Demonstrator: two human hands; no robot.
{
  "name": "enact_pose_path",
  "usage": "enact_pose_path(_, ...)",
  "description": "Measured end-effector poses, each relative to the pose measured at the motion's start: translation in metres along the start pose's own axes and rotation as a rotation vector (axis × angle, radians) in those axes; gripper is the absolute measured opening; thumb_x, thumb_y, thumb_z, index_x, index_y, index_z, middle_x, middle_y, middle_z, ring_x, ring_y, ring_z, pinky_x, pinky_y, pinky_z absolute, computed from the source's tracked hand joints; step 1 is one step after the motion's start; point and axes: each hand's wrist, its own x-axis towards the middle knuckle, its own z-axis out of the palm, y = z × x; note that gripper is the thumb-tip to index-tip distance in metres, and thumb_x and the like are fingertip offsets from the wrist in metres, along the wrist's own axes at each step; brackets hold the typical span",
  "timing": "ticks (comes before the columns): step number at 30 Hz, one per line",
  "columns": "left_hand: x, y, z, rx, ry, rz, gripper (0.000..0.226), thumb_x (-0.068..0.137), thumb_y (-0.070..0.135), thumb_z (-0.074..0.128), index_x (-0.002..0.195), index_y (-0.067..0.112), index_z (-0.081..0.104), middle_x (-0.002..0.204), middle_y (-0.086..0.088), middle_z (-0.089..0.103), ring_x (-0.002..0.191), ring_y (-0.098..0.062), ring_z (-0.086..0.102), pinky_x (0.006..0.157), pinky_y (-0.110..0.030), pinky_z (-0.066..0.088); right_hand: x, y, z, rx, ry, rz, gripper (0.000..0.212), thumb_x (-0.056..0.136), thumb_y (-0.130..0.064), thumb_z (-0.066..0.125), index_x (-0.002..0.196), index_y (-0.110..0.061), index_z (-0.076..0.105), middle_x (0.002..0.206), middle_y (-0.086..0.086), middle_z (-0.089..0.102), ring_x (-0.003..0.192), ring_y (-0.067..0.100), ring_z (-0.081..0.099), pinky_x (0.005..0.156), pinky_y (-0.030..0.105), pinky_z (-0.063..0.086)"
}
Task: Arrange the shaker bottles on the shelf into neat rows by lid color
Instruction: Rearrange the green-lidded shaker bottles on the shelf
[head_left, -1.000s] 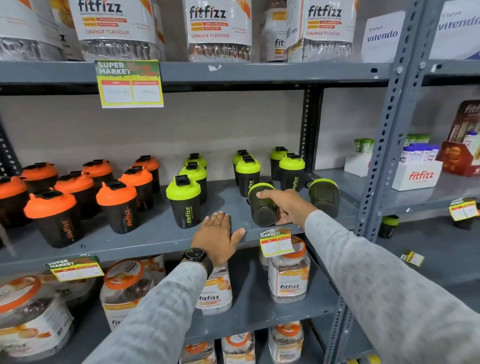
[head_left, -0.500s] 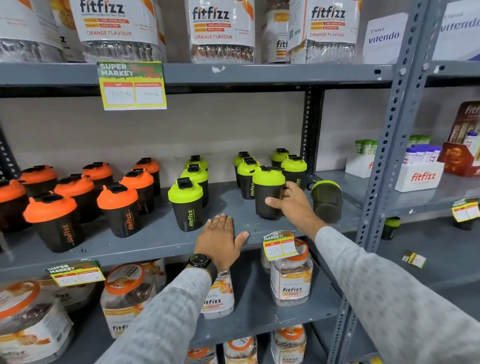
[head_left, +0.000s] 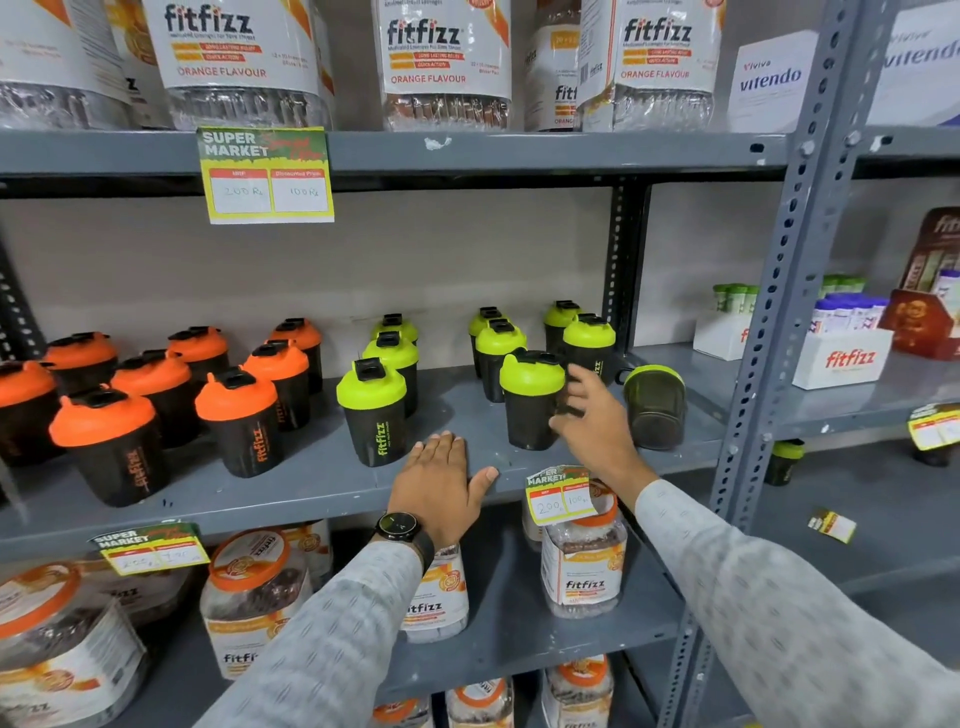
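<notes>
On the grey middle shelf (head_left: 311, 483), several orange-lid shaker bottles (head_left: 236, 421) stand in rows at the left. Green-lid shakers stand in a column at the centre (head_left: 374, 410) and in a cluster at the right (head_left: 587, 343). One upright green-lid shaker (head_left: 530, 400) stands at the front of that cluster. My right hand (head_left: 592, 421) is just to its right, fingers spread and blurred, at most brushing its side. Another green-lid shaker (head_left: 654, 408) lies on its side further right. My left hand (head_left: 441, 480) rests flat on the shelf's front edge, holding nothing.
A slotted grey upright (head_left: 769, 322) bounds the shelf on the right, close to the lying shaker. Fitfizz jars (head_left: 584, 566) fill the shelf below and the one above. Price tags (head_left: 558, 496) hang from the shelf edges. A white fitfizz box (head_left: 841, 358) sits in the neighbouring bay.
My right hand stood the tipped green-lid shaker upright at the front of the right cluster, then let go and opened beside it. My left hand stayed on the shelf edge.
</notes>
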Motion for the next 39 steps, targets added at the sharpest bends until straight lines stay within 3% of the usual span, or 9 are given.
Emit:
enact_pose_path(5, -0.001, 0.003, -0.001, 0.013, 0.015, -0.013, 0.094, 0.092, 0.069, 0.0, 0.158, 0.01, 0.031, 0.164, -0.012, 0.033, 0.153, -0.027, 0.027, 0.126, -0.039, 0.014, 0.01, -0.02, -0.049, -0.389, 0.438, -0.214, 0.037, 0.086, -0.004, 0.061, 0.121, -0.011, 0.068, 0.099, 0.005, 0.069, 0.092, 0.023, 0.065, 0.087, 0.04, 0.056)
enact_pose_path(8, 0.0, 0.003, 0.0, 0.01, 0.01, -0.018, 0.095, 0.092, 0.07, -0.001, 0.158, 0.01, 0.03, 0.165, -0.012, 0.032, 0.153, -0.027, 0.027, 0.126, -0.04, 0.015, 0.027, -0.009, -0.08, -0.501, 0.425, 0.027, 0.037, 0.087, -0.025, 0.065, 0.119, -0.008, 0.066, 0.118, 0.016, 0.064, 0.11, 0.036, 0.06, 0.091, 0.043, 0.051)
enact_pose_path(13, 0.0, 0.005, 0.0, 0.019, 0.0, -0.019, 0.081, 0.101, 0.064, 0.013, 0.159, 0.009, 0.028, 0.166, -0.012, 0.029, 0.154, -0.027, 0.025, 0.127, -0.04, 0.014, 0.045, 0.027, -0.111, -0.459, 0.246, 0.51, 0.082, 0.056, -0.073, 0.068, 0.108, -0.009, 0.07, 0.11, 0.017, 0.07, 0.098, 0.038, 0.068, 0.084, 0.047, 0.06)
enact_pose_path(18, 0.0, 0.005, -0.001, 0.017, -0.014, -0.023, 0.081, 0.101, 0.064, 0.012, 0.16, 0.01, 0.026, 0.167, -0.011, 0.027, 0.155, -0.027, 0.023, 0.127, -0.04, 0.013, 0.045, 0.033, -0.111, -0.122, 0.118, 0.68, 0.078, 0.057, -0.065, 0.084, 0.114, -0.016, 0.067, 0.105, 0.013, 0.074, 0.079, 0.029, 0.068, 0.057, 0.033, 0.054)
enact_pose_path(22, 0.001, 0.006, -0.002, 0.014, -0.016, -0.022, 0.082, 0.1, 0.065, 0.012, 0.16, 0.01, 0.026, 0.167, -0.012, 0.028, 0.155, -0.027, 0.023, 0.127, -0.04, 0.013, 0.047, 0.026, -0.108, 0.005, 0.097, 0.652, 0.059, 0.074, -0.045, 0.087, 0.116, -0.013, 0.062, 0.091, 0.009, 0.071, 0.075, 0.024, 0.068, 0.065, 0.037, 0.056)
enact_pose_path(26, 0.0, 0.006, -0.001, 0.03, 0.002, -0.028, 0.084, 0.098, 0.065, 0.009, 0.159, 0.009, 0.029, 0.166, -0.012, 0.03, 0.154, -0.026, 0.025, 0.127, -0.039, 0.013, 0.053, 0.02, -0.104, 0.112, 0.19, 0.558, 0.069, 0.063, -0.047, 0.091, 0.116, -0.012, 0.064, 0.102, 0.008, 0.073, 0.09, 0.025, 0.073, 0.075, 0.038, 0.06)
enact_pose_path(28, 0.0, 0.006, -0.001, 0.036, 0.005, -0.029, 0.082, 0.1, 0.064, 0.012, 0.158, 0.009, 0.029, 0.166, -0.012, 0.03, 0.154, -0.026, 0.025, 0.127, -0.038, 0.013, 0.054, 0.015, -0.1, 0.166, 0.236, 0.481, 0.054, 0.063, -0.04, 0.093, 0.103, -0.012, 0.07, 0.097, 0.009, 0.076, 0.086, 0.025, 0.075, 0.075, 0.04, 0.062)
enact_pose_path(33, 0.0, 0.007, 0.0, 0.03, 0.009, -0.036, 0.081, 0.101, 0.064, 0.013, 0.159, 0.01, 0.028, 0.166, -0.011, 0.029, 0.154, -0.025, 0.024, 0.127, -0.038, 0.012, 0.046, 0.02, -0.082, -0.01, 0.384, 0.37, 0.082, 0.04, -0.06, 0.092, 0.106, -0.022, 0.062, 0.1, -0.002, 0.074, 0.092, 0.023, 0.072, 0.084, 0.039, 0.06)
enact_pose_path(39, 0.0, 0.007, 0.0, 0.023, 0.013, -0.034, 0.081, 0.101, 0.064, 0.011, 0.16, 0.01, 0.027, 0.167, -0.011, 0.028, 0.155, -0.025, 0.023, 0.127, -0.038, 0.011, 0.018, 0.025, -0.058, -0.218, 0.394, 0.187, 0.07, 0.062, -0.046, 0.094, 0.109, -0.022, 0.048, 0.106, 0.001, 0.066, 0.094, 0.024, 0.061, 0.081, 0.036, 0.049)
